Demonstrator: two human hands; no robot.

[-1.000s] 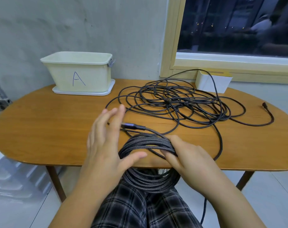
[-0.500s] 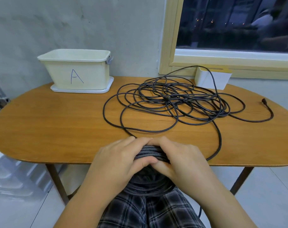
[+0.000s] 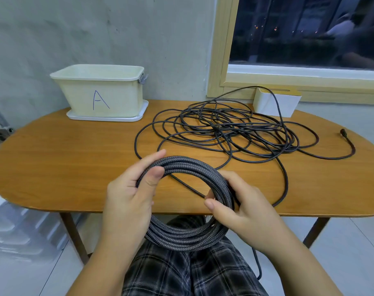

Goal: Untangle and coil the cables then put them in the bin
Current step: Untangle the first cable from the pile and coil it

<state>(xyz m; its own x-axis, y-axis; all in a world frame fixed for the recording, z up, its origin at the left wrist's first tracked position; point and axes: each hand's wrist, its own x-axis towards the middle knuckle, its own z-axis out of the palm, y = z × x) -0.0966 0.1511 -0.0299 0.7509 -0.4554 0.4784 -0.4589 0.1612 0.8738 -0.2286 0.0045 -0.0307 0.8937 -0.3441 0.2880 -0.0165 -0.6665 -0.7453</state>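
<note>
Braided coil now lifted off the table edge, left hand and right hand each gripping a side, so it's ready for bin up-left of left hand, tangled cable beyond still untouched

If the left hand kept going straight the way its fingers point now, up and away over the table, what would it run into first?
Probably the loose black cable tangle. The left hand, gripping the coiled braided cable, points its fingers toward the tangle's near-left loop; the bin marked A sits well left of that line. Height above the table is unclear.
</note>
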